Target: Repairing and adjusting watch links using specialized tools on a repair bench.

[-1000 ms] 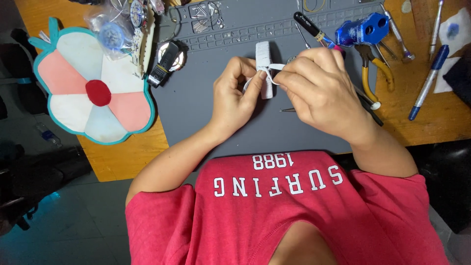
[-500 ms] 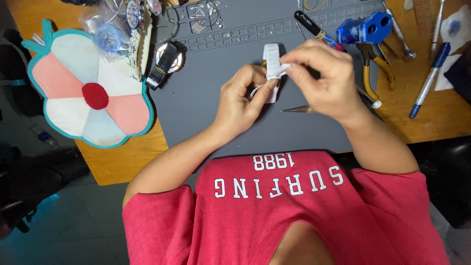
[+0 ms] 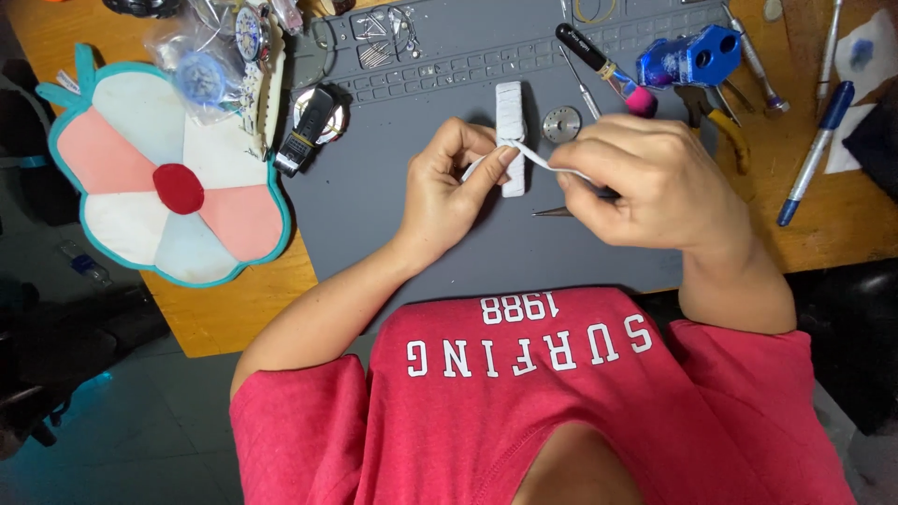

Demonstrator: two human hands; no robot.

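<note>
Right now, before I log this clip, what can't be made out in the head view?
- White strip: its far end is hidden inside the right hand.
- Thin metal tool: mostly covered by the right hand.
- Left hand: palm side turned away; grip on the strip unclear.
- Small parts in the grey mat tray: too small to identify.

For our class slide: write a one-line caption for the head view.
Left hand and right hand stretch a white strip over a grey mat.

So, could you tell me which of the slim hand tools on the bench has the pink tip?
The black-handled tool lying diagonally above the right hand; the blue pen and metal tools lack pink.
</note>
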